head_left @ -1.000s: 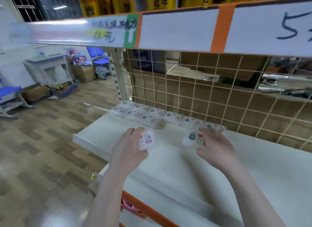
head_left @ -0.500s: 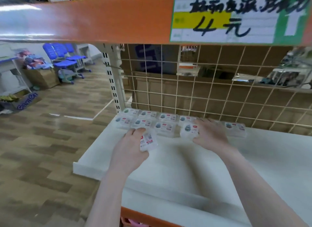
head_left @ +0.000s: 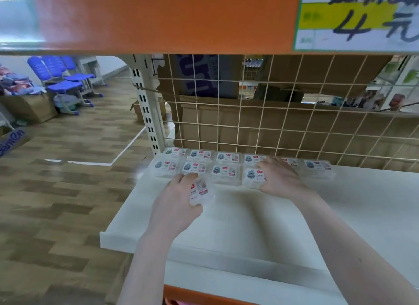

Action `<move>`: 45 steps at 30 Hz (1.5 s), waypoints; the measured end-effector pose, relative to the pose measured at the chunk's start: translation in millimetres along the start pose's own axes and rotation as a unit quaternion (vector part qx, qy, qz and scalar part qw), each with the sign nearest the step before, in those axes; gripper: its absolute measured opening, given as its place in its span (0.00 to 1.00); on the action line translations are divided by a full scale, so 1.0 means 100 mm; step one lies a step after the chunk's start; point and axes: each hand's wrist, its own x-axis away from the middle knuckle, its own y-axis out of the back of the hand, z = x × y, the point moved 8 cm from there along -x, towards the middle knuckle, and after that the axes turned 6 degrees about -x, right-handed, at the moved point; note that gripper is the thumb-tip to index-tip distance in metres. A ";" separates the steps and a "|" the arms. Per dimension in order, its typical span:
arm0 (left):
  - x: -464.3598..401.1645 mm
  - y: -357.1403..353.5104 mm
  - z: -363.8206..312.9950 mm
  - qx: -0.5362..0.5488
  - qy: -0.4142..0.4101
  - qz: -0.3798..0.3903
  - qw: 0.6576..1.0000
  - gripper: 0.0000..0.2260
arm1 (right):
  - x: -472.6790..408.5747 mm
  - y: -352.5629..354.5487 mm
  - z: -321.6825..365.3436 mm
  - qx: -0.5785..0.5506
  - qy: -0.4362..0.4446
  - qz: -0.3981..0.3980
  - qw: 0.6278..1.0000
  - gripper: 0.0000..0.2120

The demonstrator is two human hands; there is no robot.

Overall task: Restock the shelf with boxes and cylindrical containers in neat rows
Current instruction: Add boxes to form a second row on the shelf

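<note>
Two rows of small clear plastic boxes (head_left: 226, 170) with white and red labels lie at the back of the white shelf (head_left: 249, 225), against the wire grid. My left hand (head_left: 176, 204) grips one such box (head_left: 201, 191) just in front of the front row. My right hand (head_left: 281, 177) holds another box (head_left: 252, 178) that sits on the shelf at the right end of the front row, its fingers curled over the top.
An orange shelf edge (head_left: 158, 18) with a handwritten price tag (head_left: 358, 18) hangs overhead. A wire grid (head_left: 283, 123) backs the shelf, with cardboard behind it. Blue chairs (head_left: 63, 82) and cardboard boxes (head_left: 27, 107) stand on the wooden floor at left.
My right hand moved forward and set its box down at the end of the front row. My left hand kept its box and edged closer to the rows. The camera dipped under the upper shelf.
</note>
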 end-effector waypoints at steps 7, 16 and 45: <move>0.00 -0.02 0.01 -0.002 -0.005 0.003 1.000 0.28 | -0.07 -0.07 -0.05 -0.010 0.001 0.002 1.000 0.27; -0.03 -0.05 -0.04 -0.017 -0.007 0.007 1.000 0.28 | 0.01 -0.14 -0.12 -0.064 0.010 -0.053 0.997 0.23; -0.24 -0.36 -0.85 -0.067 -0.072 0.059 0.993 0.30 | 0.79 -0.12 -1.27 -0.075 -0.133 -0.138 0.979 0.17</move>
